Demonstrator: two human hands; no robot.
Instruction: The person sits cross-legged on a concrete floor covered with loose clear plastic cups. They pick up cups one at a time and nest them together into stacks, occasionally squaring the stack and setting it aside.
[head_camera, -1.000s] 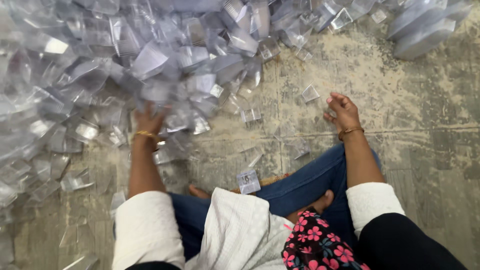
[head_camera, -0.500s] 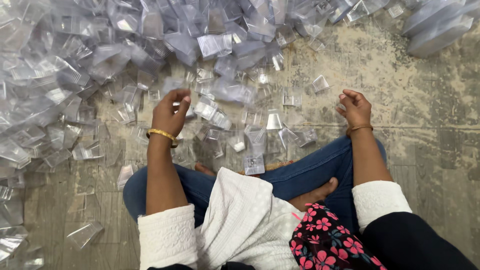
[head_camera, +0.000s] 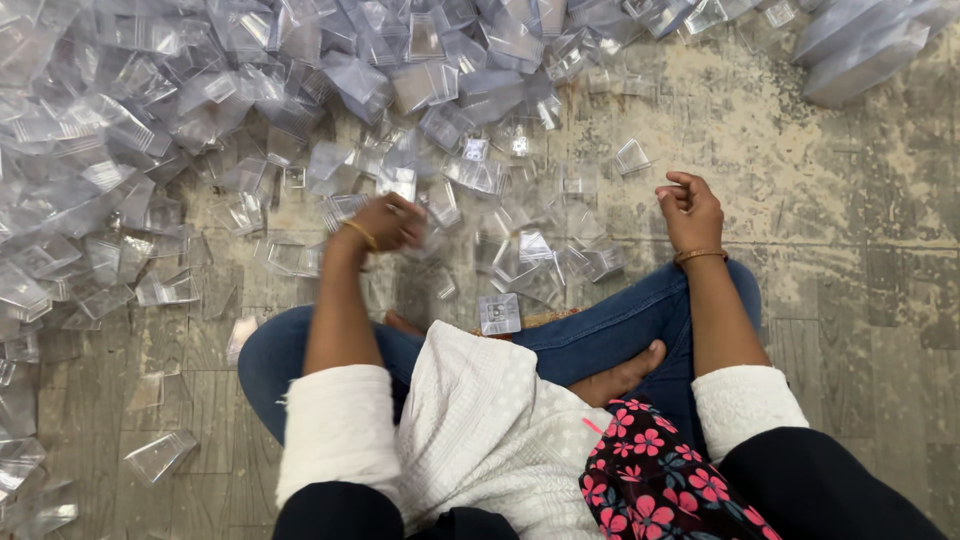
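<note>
From the head camera I look down on crossed legs in blue jeans (head_camera: 620, 330) on a worn, pale-streaked wooden floor (head_camera: 850, 300). My left hand (head_camera: 388, 222) hangs over the near edge of a big heap of small clear plastic box pieces (head_camera: 200, 110), fingers curled in; it is blurred, so I cannot tell whether it pinches a piece or is only touching the ones beneath it. My right hand (head_camera: 690, 210) is raised just off the floor, fingers loosely bunched, and I see nothing held in it. One small clear square piece with a dark centre (head_camera: 498, 313) lies apart from the rest, just by my knee. I judge the work barely dented: the heap covers most of the upper left, loose pieces are scattered between my hands, and only the stacked clear trays (head_camera: 860, 50) at the top right look ordered.
</note>
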